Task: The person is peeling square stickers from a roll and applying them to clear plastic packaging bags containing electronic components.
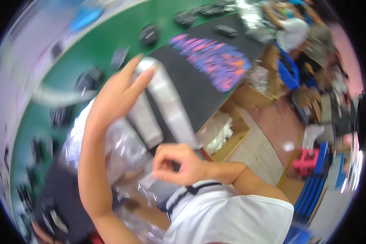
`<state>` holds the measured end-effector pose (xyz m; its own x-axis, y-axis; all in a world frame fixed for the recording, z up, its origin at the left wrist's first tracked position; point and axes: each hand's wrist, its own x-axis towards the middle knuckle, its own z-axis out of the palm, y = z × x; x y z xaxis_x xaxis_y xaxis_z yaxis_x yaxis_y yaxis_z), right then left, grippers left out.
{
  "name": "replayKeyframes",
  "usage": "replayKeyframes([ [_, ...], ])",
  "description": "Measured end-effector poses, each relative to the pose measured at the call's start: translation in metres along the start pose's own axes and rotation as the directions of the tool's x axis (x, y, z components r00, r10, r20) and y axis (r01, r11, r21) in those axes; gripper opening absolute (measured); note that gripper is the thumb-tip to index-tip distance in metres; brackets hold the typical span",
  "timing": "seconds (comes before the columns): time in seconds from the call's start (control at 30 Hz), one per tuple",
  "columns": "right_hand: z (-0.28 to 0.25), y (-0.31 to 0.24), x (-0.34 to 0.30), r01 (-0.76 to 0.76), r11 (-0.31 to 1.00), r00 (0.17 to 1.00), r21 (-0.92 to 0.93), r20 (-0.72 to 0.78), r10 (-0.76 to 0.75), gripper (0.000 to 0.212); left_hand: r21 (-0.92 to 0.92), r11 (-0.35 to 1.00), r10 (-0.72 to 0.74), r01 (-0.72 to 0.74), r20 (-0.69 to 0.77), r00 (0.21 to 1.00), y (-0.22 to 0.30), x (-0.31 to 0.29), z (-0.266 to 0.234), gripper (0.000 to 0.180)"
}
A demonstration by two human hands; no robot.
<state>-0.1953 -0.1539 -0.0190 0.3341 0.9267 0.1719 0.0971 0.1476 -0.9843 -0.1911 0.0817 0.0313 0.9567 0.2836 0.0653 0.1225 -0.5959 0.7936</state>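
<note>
My left hand (120, 91) is raised over the dark tabletop, its thumb and fingers pinching the upper end of a long white strip (168, 97). The strip appears to fold over at the top, and a second pale length (145, 120) hangs below my fingers. Close to my body, my right hand (181, 164) is closed, fingers curled into a ring with the thumb. A pale scrap (148, 180) shows by its fingertips, too blurred to name. Clear plastic bags (126, 148) lie in a heap beneath my left forearm.
Purple and orange flat pieces (215, 61) lie in rows on the dark mat (199, 91). Black bundles (149, 34) line the green surface (126, 32). Open cardboard boxes (238, 140) stand to the right, near a pink stool (306, 160). Other people (293, 34) are at the far right.
</note>
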Motion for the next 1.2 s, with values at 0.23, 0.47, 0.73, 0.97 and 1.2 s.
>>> replayKeyframes([
  [0.23,0.016,0.027,-0.004,-0.065,0.996,0.996,-0.052,-0.062,0.062,0.013,0.094,0.994,-0.058,0.054,0.036,0.998,-0.002,0.021,-0.002,0.085],
  [0.47,0.011,0.026,-0.002,-0.031,0.961,0.999,-0.276,-0.022,0.026,0.014,0.02,0.997,0.073,-0.078,0.188,0.979,0.003,0.004,-0.019,0.078],
  [0.73,0.014,0.024,-0.004,-0.002,0.934,1.0,-0.356,-0.011,-0.002,0.015,0.097,0.991,0.076,-0.088,0.126,0.989,0.011,0.004,-0.01,0.076],
  [0.97,0.015,0.025,-0.005,0.008,0.927,1.0,-0.375,-0.004,-0.01,0.015,0.216,0.976,-0.038,0.026,0.052,0.998,0.023,0.005,-0.005,0.073],
  [1.2,0.013,0.027,-0.004,0.036,0.92,0.999,-0.391,0.011,-0.035,0.015,0.265,0.964,-0.027,0.001,0.093,0.995,0.025,0.004,-0.006,0.071],
])
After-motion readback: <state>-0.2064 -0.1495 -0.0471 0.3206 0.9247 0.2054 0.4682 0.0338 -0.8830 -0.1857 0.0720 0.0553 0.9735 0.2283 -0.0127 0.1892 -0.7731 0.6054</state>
